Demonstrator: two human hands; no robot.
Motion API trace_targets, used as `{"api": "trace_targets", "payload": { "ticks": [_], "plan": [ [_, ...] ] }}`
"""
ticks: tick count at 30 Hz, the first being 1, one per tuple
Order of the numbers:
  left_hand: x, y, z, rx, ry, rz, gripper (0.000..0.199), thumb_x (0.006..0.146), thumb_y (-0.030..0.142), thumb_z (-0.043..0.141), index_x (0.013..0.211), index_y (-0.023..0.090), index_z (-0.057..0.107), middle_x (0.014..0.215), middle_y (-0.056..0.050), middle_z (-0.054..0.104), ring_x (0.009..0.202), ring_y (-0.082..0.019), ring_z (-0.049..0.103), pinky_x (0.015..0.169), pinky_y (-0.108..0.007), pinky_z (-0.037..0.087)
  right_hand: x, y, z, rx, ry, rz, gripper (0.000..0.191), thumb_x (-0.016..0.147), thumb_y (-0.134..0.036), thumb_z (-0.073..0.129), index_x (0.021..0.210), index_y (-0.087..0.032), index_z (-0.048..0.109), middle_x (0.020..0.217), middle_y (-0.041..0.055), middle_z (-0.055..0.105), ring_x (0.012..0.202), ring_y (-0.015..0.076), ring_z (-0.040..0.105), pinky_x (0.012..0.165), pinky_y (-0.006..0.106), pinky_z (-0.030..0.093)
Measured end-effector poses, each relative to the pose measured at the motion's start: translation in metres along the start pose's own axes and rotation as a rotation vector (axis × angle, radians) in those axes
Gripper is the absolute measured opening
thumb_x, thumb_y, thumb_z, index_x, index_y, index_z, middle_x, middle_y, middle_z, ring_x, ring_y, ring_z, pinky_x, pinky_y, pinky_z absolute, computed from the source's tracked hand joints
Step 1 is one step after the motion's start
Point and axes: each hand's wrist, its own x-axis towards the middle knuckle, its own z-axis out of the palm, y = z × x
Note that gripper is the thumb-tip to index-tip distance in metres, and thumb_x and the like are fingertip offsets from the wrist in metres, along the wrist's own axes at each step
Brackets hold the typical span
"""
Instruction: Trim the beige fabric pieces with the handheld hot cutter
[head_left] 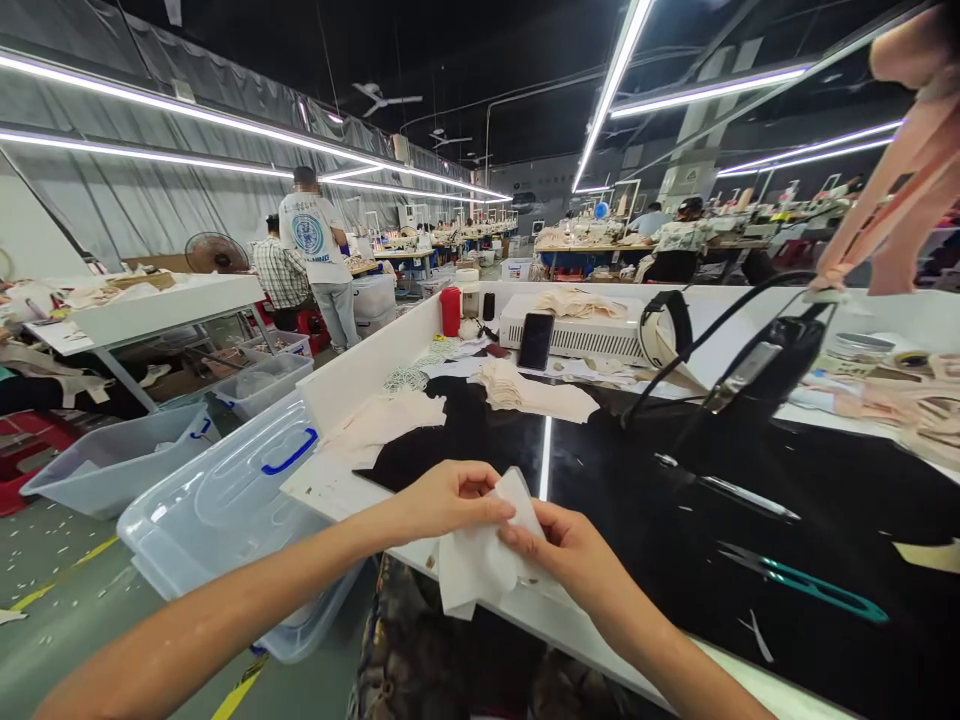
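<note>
A white piece of fabric is held between both hands over the table's near edge, its lower part hanging down. My left hand pinches its upper left side with thumb and fingers. On the right side, my right hand grips the same piece, fingertips close to the left thumb. Beyond the hands, a stack of cream fabric pieces lies on the black board. More pale fabric pieces are spread to its left.
Teal-handled thread snips, a pen and tweezers lie on the right. A phone leans at the back. A black cable arches over the board. Left of the table stands a lidded plastic bin. People work in the background.
</note>
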Motion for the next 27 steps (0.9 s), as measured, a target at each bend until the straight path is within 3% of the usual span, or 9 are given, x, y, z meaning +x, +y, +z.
{"api": "trace_targets", "payload": {
  "ticks": [3,9,20,27],
  "plan": [
    [-0.008,0.005,0.005,-0.016,0.062,-0.012,0.060,0.081,0.074,0.090,0.090,0.018,0.069,0.078,0.002,0.063,0.069,-0.012,0.053,0.060,-0.022,0.038,-0.007,-0.009,0.001,0.028,-0.047,0.046,0.072,0.063,-0.083,0.100,0.092,-0.019,0.084,0.075,-0.0013,0.066,0.067,0.0148,0.051,0.065,0.030,0.047],
    [-0.014,0.021,0.004,0.025,0.112,-0.027,0.058,0.081,0.074,0.090,0.089,0.019,0.072,0.072,0.004,0.061,0.061,-0.012,0.050,0.055,-0.022,0.035,-0.019,-0.022,0.001,0.000,-0.101,0.094,0.063,0.059,-0.074,0.104,0.067,-0.022,0.070,0.061,-0.0057,0.054,0.062,0.0126,0.044,0.062,0.030,0.039],
    [-0.011,0.037,0.006,0.202,0.183,0.071,0.052,0.084,0.071,0.078,0.079,0.020,0.070,0.073,0.002,0.058,0.067,-0.014,0.048,0.058,-0.024,0.034,-0.029,-0.031,-0.001,-0.089,-0.145,0.108,0.052,0.063,-0.063,0.100,0.066,-0.022,0.069,0.056,-0.0054,0.056,0.059,0.0115,0.042,0.060,0.030,0.027],
    [-0.013,0.043,-0.002,0.291,0.150,0.120,0.055,0.084,0.074,0.077,0.082,0.020,0.072,0.073,0.002,0.058,0.068,-0.014,0.047,0.057,-0.025,0.033,-0.035,-0.039,0.004,-0.095,-0.109,0.075,0.062,0.060,-0.073,0.101,0.074,-0.023,0.068,0.056,-0.0061,0.057,0.055,0.0118,0.047,0.057,0.028,0.036]
  ]
}}
